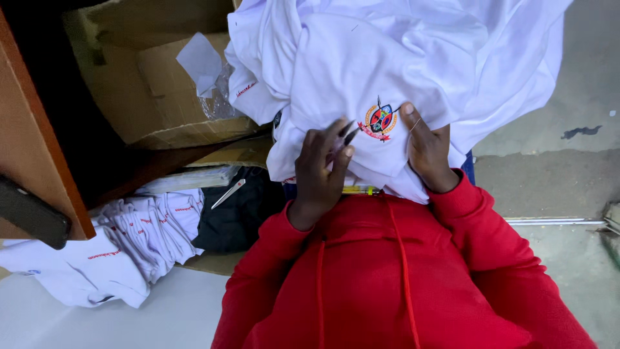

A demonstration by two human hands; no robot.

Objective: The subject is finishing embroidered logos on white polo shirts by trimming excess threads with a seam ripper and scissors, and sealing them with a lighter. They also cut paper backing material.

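A: What lies nearest, and how much room is around it?

B: Red sleeves (387, 271) fill the bottom edge. Bare grey floor (555, 181) lies open to the right. To the left, a pale surface (174, 317) holds a pile of folded white shirts (139, 249), a dark cloth (242, 213) and a pair of scissors (228, 193). A brown board (35, 142) closes off the left edge.

A: Any containers?

B: A cardboard box (155, 84) stands open at the top left. Clear plastic (223, 97) and a scrap of white paper (201, 61) sit at its mouth; the rest of its inside cannot be seen.

A: Where is the shirt in hand?

B: The white shirt (387, 58) is draped over the lap, its stitched badge (380, 121) between the two hands.

A: How are the hands posed?

B: The left hand (320, 174) is curled narrow, pinching a small dark tool (349, 134) that points at the badge. The right hand (426, 152) grips the cloth just beside the badge, thumb on top. A yellow pen-like stick (360, 190) lies under the shirt's hem.
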